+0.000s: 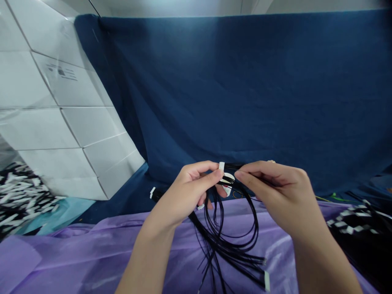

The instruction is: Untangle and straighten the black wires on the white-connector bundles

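My left hand (192, 183) pinches a small white connector (221, 165) between thumb and forefinger. Black wires run from this connector to the right. My right hand (275, 188) has its thumb and forefinger pressed together on those thin black wires, a short way from the connector. Below both hands hangs a looped bundle of black wires (226, 245), with loose ends spreading downward. A white connector (267, 281) sits at the bundle's lower right end, and another white connector (152, 192) pokes out left of my left wrist. A round white label (228, 183) shows behind the wires.
White boxes (88, 122) are stacked at the left beside a dark blue cloth (245, 90). Heaps of black wires with white connectors lie at the far left (24, 196) and far right (355, 220). Purple cloth (101, 253) spreads beneath my arms.
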Available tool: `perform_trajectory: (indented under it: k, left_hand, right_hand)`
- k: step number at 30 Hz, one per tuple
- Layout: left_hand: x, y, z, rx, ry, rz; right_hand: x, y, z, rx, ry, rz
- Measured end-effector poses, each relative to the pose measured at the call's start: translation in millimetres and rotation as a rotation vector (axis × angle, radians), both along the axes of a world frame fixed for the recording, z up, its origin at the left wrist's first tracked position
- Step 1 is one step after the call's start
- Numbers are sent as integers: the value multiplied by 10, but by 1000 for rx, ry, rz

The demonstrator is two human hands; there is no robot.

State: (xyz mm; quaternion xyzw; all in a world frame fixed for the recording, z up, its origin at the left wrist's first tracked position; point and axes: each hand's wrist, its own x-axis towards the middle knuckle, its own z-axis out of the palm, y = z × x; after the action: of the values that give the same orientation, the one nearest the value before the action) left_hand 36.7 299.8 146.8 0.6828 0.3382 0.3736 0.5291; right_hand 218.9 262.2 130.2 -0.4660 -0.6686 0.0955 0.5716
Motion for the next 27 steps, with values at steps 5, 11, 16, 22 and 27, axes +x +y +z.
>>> perform_trajectory:
  k: [5, 11, 16, 22, 27]
  left_hand:
    - [2, 11, -6, -25, -36, -1]
    - [17, 23, -12, -80, -143, -4]
    - [-28, 70, -17, -124, -270, 59]
    - [-154, 163, -14, -193, -461, 106]
    - [-166, 131, 33, -266, -556, 80]
  right_hand:
    - [-27, 19, 1, 9, 6, 1]
    - [-19, 3, -6, -24, 52, 71]
    - [27, -42, 16, 86, 163, 7]
    - [131, 73, 6, 189, 487, -57]
    - [112, 153, -56, -76, 323, 87]
